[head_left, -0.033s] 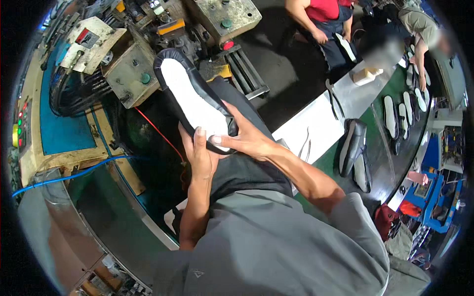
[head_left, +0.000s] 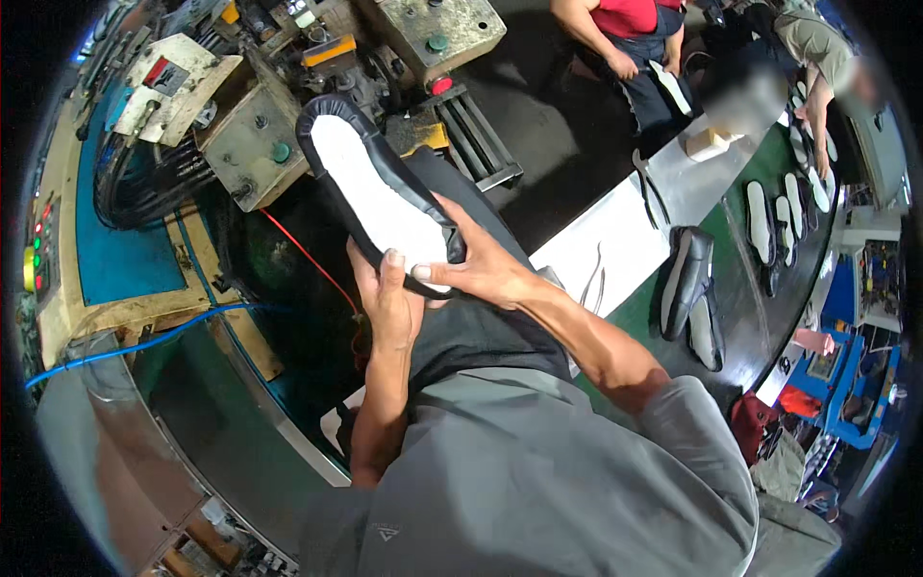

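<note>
A black shoe upper [head_left: 380,154] is held bottom side up over my lap, its white insole board [head_left: 375,197] facing me. It slants, one end toward the upper left and the other end between my hands. My left hand [head_left: 389,306] grips that near end from below and the left, thumb pressed on the white board. From the right, my right hand [head_left: 486,264] wraps the same end, its thumb also on the board. Most of my left fingers are hidden under the shoe upper.
Grimy machine boxes [head_left: 255,144] with green buttons stand ahead on the left. On the right, a metal ledge [head_left: 606,240] holds pincers [head_left: 654,197]. Beyond it, a green conveyor belt [head_left: 740,279] carries several shoe uppers [head_left: 687,288]. Two people [head_left: 639,43] work at the far right.
</note>
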Demonstrator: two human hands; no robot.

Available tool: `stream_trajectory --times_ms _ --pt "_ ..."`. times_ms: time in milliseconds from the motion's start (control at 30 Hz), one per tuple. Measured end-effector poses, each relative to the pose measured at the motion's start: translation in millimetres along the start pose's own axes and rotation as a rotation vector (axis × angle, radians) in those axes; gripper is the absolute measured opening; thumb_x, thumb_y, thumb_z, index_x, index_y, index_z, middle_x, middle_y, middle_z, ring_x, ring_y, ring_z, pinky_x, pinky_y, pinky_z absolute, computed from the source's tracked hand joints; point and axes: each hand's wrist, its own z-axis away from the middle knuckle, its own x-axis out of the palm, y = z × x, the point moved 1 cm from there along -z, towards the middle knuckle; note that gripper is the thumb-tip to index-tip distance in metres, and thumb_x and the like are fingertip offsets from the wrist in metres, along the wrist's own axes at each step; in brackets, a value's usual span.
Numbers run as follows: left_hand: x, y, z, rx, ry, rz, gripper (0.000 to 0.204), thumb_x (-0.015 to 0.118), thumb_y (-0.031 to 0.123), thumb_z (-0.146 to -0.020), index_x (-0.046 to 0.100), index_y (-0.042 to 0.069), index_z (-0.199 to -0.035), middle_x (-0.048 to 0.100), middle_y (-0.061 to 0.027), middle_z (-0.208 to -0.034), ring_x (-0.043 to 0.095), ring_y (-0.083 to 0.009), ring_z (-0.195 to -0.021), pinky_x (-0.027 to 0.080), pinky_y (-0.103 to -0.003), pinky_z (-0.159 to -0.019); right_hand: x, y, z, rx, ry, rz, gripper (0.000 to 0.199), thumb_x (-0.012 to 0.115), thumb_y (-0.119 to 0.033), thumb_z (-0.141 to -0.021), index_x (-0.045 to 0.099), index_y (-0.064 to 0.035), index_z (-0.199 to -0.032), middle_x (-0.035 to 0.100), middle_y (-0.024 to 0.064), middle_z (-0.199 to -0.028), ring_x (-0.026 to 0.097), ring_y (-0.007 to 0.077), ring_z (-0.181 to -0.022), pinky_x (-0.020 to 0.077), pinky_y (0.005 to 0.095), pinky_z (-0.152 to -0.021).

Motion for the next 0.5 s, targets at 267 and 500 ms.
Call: stream_trajectory --times_ms 267,500 --pt "-56.9 67.8 -53.9 0.039 -0.118 -0.087 0.071 0.062 0.020 -0.110 0.029 0.007 -0.172 0.053 -0.0203 -0.158 0.062 -0.0299 -0.134 0.050 -0.046 -0.115 -71.5 -47.7 15.3 0.342 -0.382 0.087 0.097 0.091 -0.024 -0.089 0.038 -0.0156 -0.170 0.056 0.0131 -0.155 0.069 0.0212 -0.106 0.0657 0.0311 -0.070" --pt "-43.0 17.2 38.8 -0.169 -0.036 -1.067 0.065 0.081 0.016 -0.095 0.059 0.009 -0.155 0.057 -0.0175 -0.146 0.056 -0.0321 -0.136 0.042 -0.043 -0.120 -189.3 74.7 74.8 0.174 0.510 0.661 0.057 0.073 -0.029 -0.102 0.062 -0.0002 -0.150 0.072 0.0235 -0.134 0.070 0.0359 -0.123 0.0573 0.0462 -0.105"
